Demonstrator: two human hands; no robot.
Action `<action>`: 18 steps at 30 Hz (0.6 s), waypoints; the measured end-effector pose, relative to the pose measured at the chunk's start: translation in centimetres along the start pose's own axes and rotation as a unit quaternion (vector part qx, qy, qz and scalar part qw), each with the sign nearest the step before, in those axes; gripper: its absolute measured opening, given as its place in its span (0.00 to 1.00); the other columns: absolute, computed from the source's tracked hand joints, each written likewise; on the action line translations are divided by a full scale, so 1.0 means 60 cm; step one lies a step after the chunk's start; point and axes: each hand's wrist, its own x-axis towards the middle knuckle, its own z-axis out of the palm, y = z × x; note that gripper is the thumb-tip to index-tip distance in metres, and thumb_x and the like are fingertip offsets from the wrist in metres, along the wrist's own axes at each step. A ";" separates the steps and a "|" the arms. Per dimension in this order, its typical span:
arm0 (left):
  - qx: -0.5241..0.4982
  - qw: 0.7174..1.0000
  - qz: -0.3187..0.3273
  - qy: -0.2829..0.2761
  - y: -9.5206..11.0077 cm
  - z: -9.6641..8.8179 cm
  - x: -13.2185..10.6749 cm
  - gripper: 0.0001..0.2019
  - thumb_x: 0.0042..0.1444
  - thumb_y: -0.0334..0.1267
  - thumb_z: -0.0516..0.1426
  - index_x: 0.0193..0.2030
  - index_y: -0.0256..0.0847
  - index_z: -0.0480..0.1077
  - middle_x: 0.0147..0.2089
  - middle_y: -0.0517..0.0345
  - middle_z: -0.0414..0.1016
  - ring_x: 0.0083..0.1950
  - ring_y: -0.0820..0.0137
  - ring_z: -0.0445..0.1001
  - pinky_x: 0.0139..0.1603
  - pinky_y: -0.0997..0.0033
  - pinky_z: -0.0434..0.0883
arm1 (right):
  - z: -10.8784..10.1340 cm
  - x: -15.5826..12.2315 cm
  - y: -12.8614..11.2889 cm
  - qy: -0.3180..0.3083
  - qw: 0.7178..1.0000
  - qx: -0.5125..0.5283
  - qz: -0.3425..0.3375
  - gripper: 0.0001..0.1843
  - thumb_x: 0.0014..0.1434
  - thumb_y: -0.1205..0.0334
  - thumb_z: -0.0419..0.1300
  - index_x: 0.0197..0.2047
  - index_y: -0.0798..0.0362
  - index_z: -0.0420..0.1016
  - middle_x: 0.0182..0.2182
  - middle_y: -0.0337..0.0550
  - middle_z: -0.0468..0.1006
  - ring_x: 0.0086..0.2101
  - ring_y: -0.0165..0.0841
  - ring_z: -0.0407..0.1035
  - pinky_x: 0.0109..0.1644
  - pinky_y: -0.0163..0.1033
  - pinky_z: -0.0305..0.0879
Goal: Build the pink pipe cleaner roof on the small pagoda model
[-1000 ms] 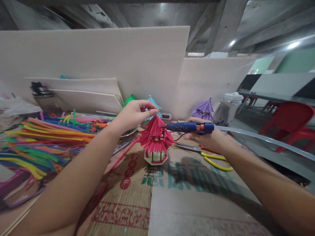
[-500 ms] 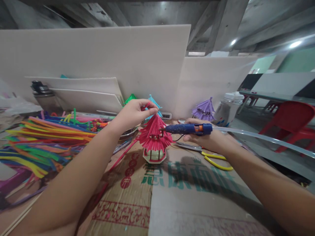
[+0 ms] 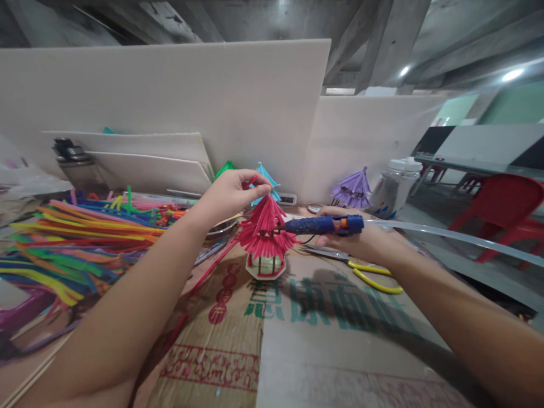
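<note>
A small red pavilion model (image 3: 266, 238) made of pipe cleaners stands on a flattened cardboard sheet (image 3: 323, 334). My left hand (image 3: 232, 192) pinches the tip of its pointed roof from above. My right hand (image 3: 361, 241) grips a blue hot glue gun (image 3: 325, 225), held level with its nozzle against the right side of the roof. A long clear glue stick (image 3: 446, 238) runs out of the gun's back to the right.
A heap of coloured pipe cleaners (image 3: 72, 243) fills the left. Yellow-handled scissors (image 3: 365, 275) lie under my right wrist. Green (image 3: 225, 168), blue (image 3: 264, 173) and purple (image 3: 352, 190) models stand by white boards (image 3: 170, 102). A jar (image 3: 395, 187) and red chair (image 3: 505, 209) are right.
The view has shifted slightly, so the model and both hands sit a little higher in the picture. The glue gun's nozzle has edged closer to the roof. Both grips are unchanged.
</note>
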 end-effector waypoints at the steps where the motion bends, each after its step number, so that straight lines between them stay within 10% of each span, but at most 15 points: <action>1: 0.000 1.000 0.000 0.000 -0.001 0.000 0.000 0.17 0.57 0.51 0.60 0.39 0.38 0.79 0.28 0.60 0.70 0.27 0.74 0.60 0.27 0.74 0.57 | 0.000 0.000 0.000 -0.001 1.000 -0.001 0.000 0.18 0.47 0.47 0.67 0.34 0.53 0.75 0.28 0.41 0.76 0.27 0.32 0.66 0.30 0.35 0.61; 18: -0.001 1.000 -0.017 -0.005 -0.009 0.003 0.001 0.17 0.57 0.51 0.60 0.40 0.39 0.79 0.33 0.56 0.76 0.32 0.71 0.68 0.30 0.73 0.62 | -0.012 -0.010 0.006 -0.023 0.999 0.043 0.007 0.20 0.52 0.44 0.68 0.39 0.50 0.72 0.27 0.39 0.75 0.28 0.33 0.67 0.29 0.35 0.59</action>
